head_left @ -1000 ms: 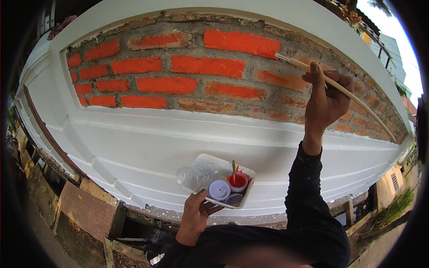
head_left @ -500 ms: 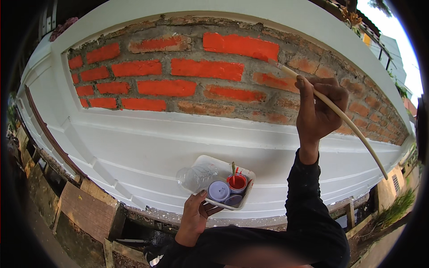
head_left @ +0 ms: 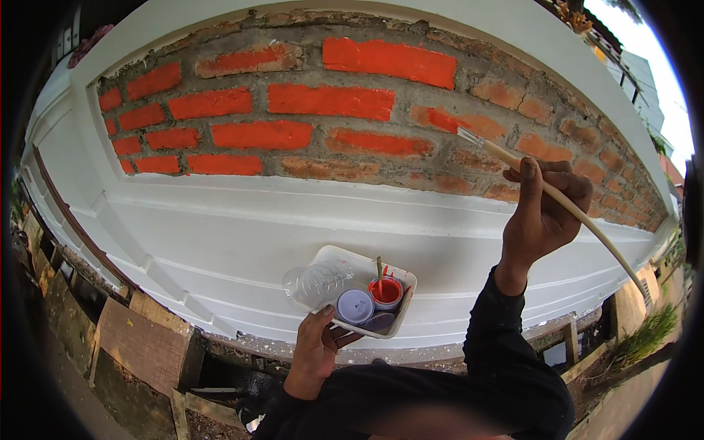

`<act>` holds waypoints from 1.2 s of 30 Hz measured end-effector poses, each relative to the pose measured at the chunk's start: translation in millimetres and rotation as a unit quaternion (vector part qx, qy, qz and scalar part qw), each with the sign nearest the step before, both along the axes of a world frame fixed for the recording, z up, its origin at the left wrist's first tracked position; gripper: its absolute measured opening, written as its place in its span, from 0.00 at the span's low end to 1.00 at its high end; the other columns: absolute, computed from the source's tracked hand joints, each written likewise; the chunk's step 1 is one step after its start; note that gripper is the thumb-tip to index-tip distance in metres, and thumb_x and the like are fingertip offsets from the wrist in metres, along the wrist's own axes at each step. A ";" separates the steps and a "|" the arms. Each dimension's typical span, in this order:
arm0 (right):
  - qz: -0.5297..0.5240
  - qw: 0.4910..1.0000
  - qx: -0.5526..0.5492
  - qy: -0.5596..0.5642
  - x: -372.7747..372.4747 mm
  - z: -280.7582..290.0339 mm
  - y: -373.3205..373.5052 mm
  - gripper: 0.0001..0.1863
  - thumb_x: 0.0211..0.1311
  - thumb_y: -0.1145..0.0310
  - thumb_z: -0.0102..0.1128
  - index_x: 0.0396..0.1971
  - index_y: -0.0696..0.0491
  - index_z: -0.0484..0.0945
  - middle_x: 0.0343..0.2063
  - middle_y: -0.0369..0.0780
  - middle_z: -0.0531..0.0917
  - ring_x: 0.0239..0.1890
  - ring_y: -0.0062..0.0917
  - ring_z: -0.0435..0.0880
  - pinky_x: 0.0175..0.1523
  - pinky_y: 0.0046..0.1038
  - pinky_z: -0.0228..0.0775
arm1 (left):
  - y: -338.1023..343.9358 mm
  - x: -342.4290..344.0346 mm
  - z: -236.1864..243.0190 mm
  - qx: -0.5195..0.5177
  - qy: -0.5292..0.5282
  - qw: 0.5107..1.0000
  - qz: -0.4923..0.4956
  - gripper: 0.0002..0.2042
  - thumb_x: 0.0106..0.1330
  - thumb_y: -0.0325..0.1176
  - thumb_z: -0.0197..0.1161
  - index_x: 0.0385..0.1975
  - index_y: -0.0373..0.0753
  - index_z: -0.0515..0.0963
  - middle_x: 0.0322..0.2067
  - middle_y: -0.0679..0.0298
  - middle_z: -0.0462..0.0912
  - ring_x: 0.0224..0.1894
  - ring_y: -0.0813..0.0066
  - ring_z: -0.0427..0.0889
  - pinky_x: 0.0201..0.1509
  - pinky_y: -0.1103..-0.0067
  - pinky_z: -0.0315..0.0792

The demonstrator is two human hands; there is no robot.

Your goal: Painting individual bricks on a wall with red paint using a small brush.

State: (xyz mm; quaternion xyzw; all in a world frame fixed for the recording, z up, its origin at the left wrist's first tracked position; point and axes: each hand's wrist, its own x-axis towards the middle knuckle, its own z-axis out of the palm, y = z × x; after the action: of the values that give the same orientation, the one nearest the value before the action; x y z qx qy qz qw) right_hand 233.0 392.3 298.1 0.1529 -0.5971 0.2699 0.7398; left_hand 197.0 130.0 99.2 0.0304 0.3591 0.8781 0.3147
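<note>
My right hand (head_left: 546,209) is closed round a long pale paintbrush (head_left: 568,205). The brush's tip, wet with red-orange paint, meets a partly painted brick (head_left: 458,122) in the wall panel. With my left hand (head_left: 317,353) I grip the near left edge of a white plastic tray (head_left: 405,323), thumb on top and fingers underneath. Inside the tray sit an open pot of red paint (head_left: 386,291) with a small stick in it, a lidded pot (head_left: 356,306) and a loose round lid (head_left: 380,323). A clear plastic bottle (head_left: 319,282) lies across the tray's left side.
Left and upper bricks (head_left: 331,101) carry bright red-orange paint; those to the right (head_left: 546,147) are mostly bare, with grey mortar between. A white moulded ledge (head_left: 235,213) runs below the panel. Paving slabs (head_left: 143,341) and a green plant (head_left: 645,337) are at ground level.
My right hand has moved right and down, taking the brush tip from the upper painted brick to the one below. The left hand still holds the tray, and the view has shifted slightly.
</note>
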 end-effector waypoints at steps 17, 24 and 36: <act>-0.155 0.986 -0.014 0.057 8.5 -30.8 24.9 0.13 0.63 0.81 0.68 0.35 0.58 0.70 0.29 0.43 0.82 0.31 0.23 0.84 0.33 0.19 0.81 | -0.9 2.5 -6.2 -0.014 -0.002 1.000 -0.015 0.23 0.71 0.42 0.61 0.58 0.31 0.71 0.49 0.52 0.83 0.50 0.56 0.87 0.54 0.57 0.85; -0.329 0.939 0.096 0.003 1.5 -28.2 -2.3 0.14 0.59 0.81 0.72 0.34 0.55 0.72 0.29 0.42 0.81 0.30 0.25 0.85 0.31 0.22 0.76 | -10.7 -0.1 -18.8 -0.007 -0.018 0.999 -0.032 0.22 0.71 0.41 0.62 0.56 0.32 0.72 0.49 0.52 0.83 0.49 0.55 0.87 0.53 0.57 0.85; -0.265 0.954 0.142 0.011 -54.6 -30.4 -62.4 0.16 0.58 0.81 0.73 0.36 0.55 0.72 0.29 0.43 0.80 0.31 0.28 0.84 0.32 0.25 0.78 | -29.3 6.1 -29.5 0.006 -0.032 0.999 -0.035 0.21 0.70 0.40 0.63 0.56 0.33 0.72 0.49 0.54 0.84 0.48 0.55 0.88 0.53 0.57 0.85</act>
State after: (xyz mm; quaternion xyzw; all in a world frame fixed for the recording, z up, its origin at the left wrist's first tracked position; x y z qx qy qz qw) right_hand 178.4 329.9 267.6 0.0959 -0.6401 -0.0249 0.7619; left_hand 203.1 100.7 69.7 0.0171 0.3424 0.8693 0.3560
